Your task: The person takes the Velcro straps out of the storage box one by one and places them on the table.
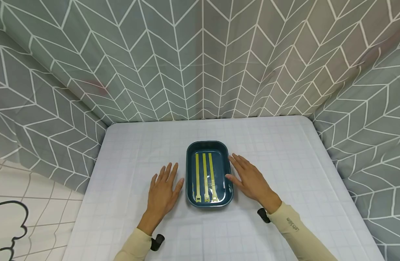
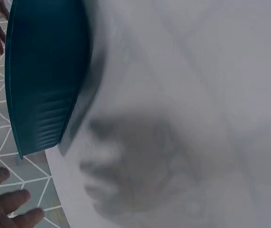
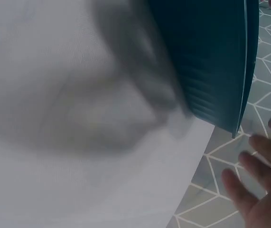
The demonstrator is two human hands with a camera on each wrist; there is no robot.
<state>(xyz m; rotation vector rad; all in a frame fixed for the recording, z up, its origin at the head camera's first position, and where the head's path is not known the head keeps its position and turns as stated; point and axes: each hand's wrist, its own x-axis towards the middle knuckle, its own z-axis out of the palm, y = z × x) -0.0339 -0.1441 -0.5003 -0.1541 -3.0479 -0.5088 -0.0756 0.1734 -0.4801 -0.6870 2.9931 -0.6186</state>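
Observation:
A dark teal rectangular tray [image 1: 209, 204] with rounded corners stands on the white-covered table. Inside it lie three flat yellow-green straps [image 1: 205, 177] side by side, lengthwise, their slotted wider ends toward me. Left of the tray is my left hand [image 1: 162, 195], palm down with fingers extended, holding nothing. My right hand [image 1: 250, 179] is beside the right rim, fingers extended; whether its fingertips touch the rim I cannot tell. Both wrist views show the tray's outer side wall [image 2: 47, 71] and the fingers [image 3: 263, 175] apart from it there. The straps are hidden in both wrist views.
The table [image 1: 134, 145] has a white, faintly checked cover. Grey-green curtains [image 1: 203, 65] with white chevron lines hang behind it and on both sides. A black wrist camera [image 1: 157, 242] sits at the left cuff, another [image 1: 263, 215] at the right. Pale tiled cloth [image 1: 40, 210] shows at lower left.

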